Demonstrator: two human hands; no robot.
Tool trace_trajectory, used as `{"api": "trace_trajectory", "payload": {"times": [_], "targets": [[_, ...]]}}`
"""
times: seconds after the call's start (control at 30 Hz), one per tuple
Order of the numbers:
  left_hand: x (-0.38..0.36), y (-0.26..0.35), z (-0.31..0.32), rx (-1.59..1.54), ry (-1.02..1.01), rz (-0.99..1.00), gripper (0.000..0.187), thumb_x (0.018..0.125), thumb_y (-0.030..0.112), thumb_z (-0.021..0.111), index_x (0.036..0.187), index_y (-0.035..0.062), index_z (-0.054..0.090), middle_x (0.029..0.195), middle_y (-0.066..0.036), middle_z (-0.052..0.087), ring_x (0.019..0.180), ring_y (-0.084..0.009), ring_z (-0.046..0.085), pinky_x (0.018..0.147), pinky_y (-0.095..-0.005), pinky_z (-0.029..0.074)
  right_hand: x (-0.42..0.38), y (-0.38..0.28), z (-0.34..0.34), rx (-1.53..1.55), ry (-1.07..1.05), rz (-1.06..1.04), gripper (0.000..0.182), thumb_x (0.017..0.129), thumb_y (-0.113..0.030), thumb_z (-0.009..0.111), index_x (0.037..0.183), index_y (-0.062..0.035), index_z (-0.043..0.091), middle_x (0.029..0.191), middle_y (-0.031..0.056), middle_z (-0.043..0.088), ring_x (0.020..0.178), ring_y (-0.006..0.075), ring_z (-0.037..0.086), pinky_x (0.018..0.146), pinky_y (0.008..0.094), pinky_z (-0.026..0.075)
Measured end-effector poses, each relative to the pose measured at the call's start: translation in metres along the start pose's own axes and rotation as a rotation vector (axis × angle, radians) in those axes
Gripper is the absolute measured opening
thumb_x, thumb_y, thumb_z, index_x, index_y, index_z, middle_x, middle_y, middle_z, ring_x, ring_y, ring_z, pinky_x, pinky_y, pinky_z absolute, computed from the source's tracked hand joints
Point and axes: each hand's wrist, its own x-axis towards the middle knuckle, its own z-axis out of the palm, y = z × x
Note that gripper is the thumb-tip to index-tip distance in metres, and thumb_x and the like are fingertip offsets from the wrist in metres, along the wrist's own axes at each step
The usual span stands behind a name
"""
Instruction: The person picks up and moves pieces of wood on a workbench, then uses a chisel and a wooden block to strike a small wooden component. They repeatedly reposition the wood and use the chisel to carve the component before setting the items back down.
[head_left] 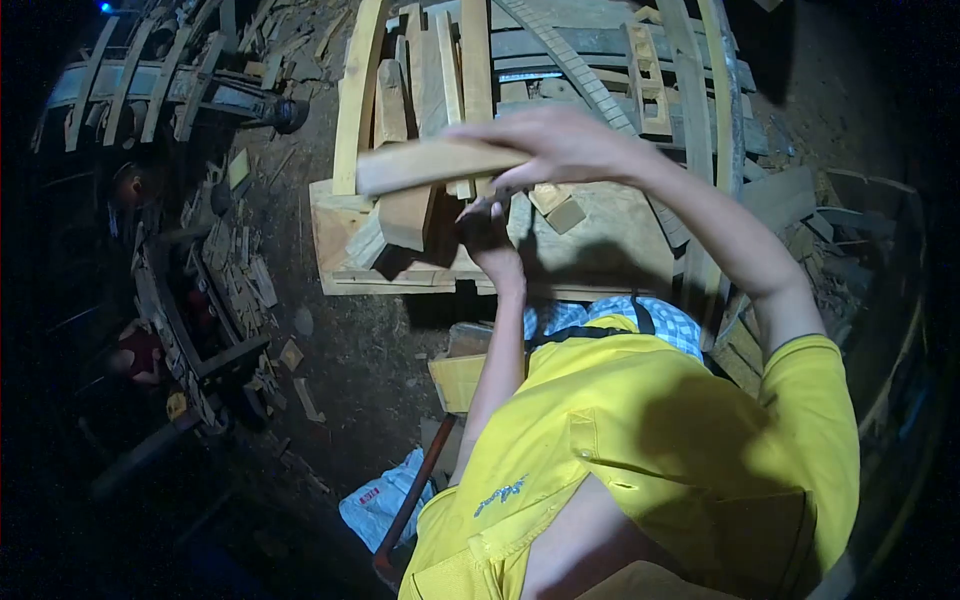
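My right hand (565, 148) reaches across from the right, its fingers wrapped over a short pale wooden block (430, 167). Motion blurs both the block and the fingers. Below it, over the plywood-topped bench (610, 235), my left hand (485, 228) is closed in shadow. Something small and dark may be in its grip, but I cannot make it out. Just left of that hand a thicker wooden block (407, 218) lies on the bench. Small wood offcuts (565, 215) sit to the right of my hands.
Long boards (477, 60) lie across the bench's far side, with a slotted wooden piece (650, 80) among them. Wood scraps (255, 280) litter the ground at left. Near my body are a long reddish-brown handle (420, 490) and a blue-white sack (385, 500). Another person (140, 355) is dimly visible at left.
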Motion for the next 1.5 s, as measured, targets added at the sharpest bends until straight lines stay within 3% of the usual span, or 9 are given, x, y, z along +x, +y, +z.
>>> {"api": "trace_trajectory", "payload": {"times": [0.07, 0.3, 0.6, 0.77, 0.83, 0.93, 1.27, 1.33, 1.5], "targets": [[0.006, 0.015, 0.002, -0.305, 0.011, -0.285, 0.026, 0.085, 0.010, 0.062, 0.108, 0.0000, 0.055, 0.101, -0.006, 0.059, 0.091, -0.0139, 0.054, 0.081, -0.0275, 0.044, -0.034, 0.025, -0.005, -0.030, 0.191, 0.049, 0.070, 0.077, -0.037, 0.063, 0.139, -0.0306, 0.030, 0.095, 0.0127, 0.064, 0.084, 0.0281, 0.062, 0.076, 0.0374, 0.049], [0.015, 0.053, 0.010, -0.135, -0.191, -0.216, 0.030, 0.084, 0.015, 0.065, 0.107, -0.0014, 0.054, 0.098, -0.010, 0.059, 0.090, -0.0156, 0.056, 0.081, -0.0293, 0.045, -0.145, 0.033, -0.013, 0.274, 0.474, 0.524, 0.066, 0.080, -0.036, 0.062, 0.139, -0.0258, 0.034, 0.135, 0.0112, 0.044, 0.120, 0.0255, 0.046, 0.100, 0.0368, 0.036], [0.008, 0.045, 0.025, 0.108, -0.272, -0.093, 0.028, 0.084, 0.017, 0.065, 0.101, -0.0021, 0.053, 0.088, -0.013, 0.061, 0.080, -0.0216, 0.059, 0.075, -0.0338, 0.047, -0.134, 0.012, -0.028, 0.363, 0.404, 0.441, 0.072, 0.077, -0.026, 0.066, 0.140, -0.0223, 0.032, 0.141, 0.0098, 0.036, 0.123, 0.0237, 0.042, 0.101, 0.0367, 0.036], [0.003, 0.022, 0.025, 0.213, -0.224, -0.051, 0.031, 0.085, 0.012, 0.060, 0.109, -0.0038, 0.049, 0.101, -0.016, 0.061, 0.091, -0.0231, 0.059, 0.079, -0.0349, 0.046, -0.066, 0.003, -0.001, 0.089, 0.171, 0.283, 0.073, 0.075, -0.028, 0.067, 0.139, -0.0298, 0.031, 0.118, 0.0152, 0.055, 0.103, 0.0282, 0.058, 0.089, 0.0383, 0.047], [0.001, 0.015, 0.020, 0.081, -0.265, 0.012, 0.034, 0.086, 0.007, 0.056, 0.116, -0.0031, 0.044, 0.108, -0.015, 0.058, 0.098, -0.0222, 0.056, 0.083, -0.0336, 0.045, -0.044, 0.011, 0.010, -0.200, -0.224, 0.224, 0.075, 0.075, -0.027, 0.068, 0.138, -0.0343, 0.030, 0.094, 0.0139, 0.059, 0.087, 0.0280, 0.061, 0.078, 0.0402, 0.050], [0.000, -0.003, 0.014, -0.022, -0.271, -0.114, 0.037, 0.086, 0.004, 0.053, 0.121, -0.0015, 0.041, 0.113, -0.012, 0.054, 0.104, -0.0202, 0.053, 0.086, -0.0323, 0.045, -0.021, 0.001, 0.003, -0.353, -0.076, -0.038, 0.063, 0.077, -0.025, 0.066, 0.134, -0.0291, 0.038, 0.079, 0.0125, 0.063, 0.072, 0.0298, 0.063, 0.060, 0.0386, 0.049], [-0.016, -0.021, 0.008, -0.264, -0.077, -0.107, 0.028, 0.087, 0.004, 0.054, 0.112, -0.0046, 0.048, 0.109, -0.013, 0.054, 0.100, -0.0200, 0.050, 0.090, -0.0316, 0.038, 0.003, -0.007, 0.026, -0.223, -0.244, -0.122, 0.073, 0.072, -0.028, 0.070, 0.136, -0.0342, 0.035, 0.079, 0.0123, 0.062, 0.076, 0.0303, 0.063, 0.064, 0.0419, 0.048], [-0.014, -0.015, 0.013, -0.817, 0.056, -0.287, 0.031, 0.086, 0.001, 0.053, 0.116, -0.0037, 0.045, 0.113, -0.012, 0.052, 0.103, -0.0190, 0.050, 0.092, -0.0311, 0.039, 0.003, -0.007, 0.029, -0.091, -0.194, -0.140, 0.074, 0.072, -0.029, 0.070, 0.136, -0.0342, 0.035, 0.079, 0.0120, 0.062, 0.076, 0.0297, 0.063, 0.063, 0.0409, 0.048], [-0.025, -0.035, 0.012, -0.508, 0.006, -0.160, 0.040, 0.084, -0.002, 0.053, 0.122, -0.0037, 0.040, 0.118, -0.012, 0.049, 0.108, -0.0179, 0.048, 0.096, -0.0325, 0.039, 0.004, -0.011, 0.033, -0.229, -0.245, -0.123, 0.072, 0.074, -0.032, 0.068, 0.137, -0.0337, 0.034, 0.079, 0.0115, 0.062, 0.077, 0.0296, 0.063, 0.067, 0.0433, 0.048]]}}
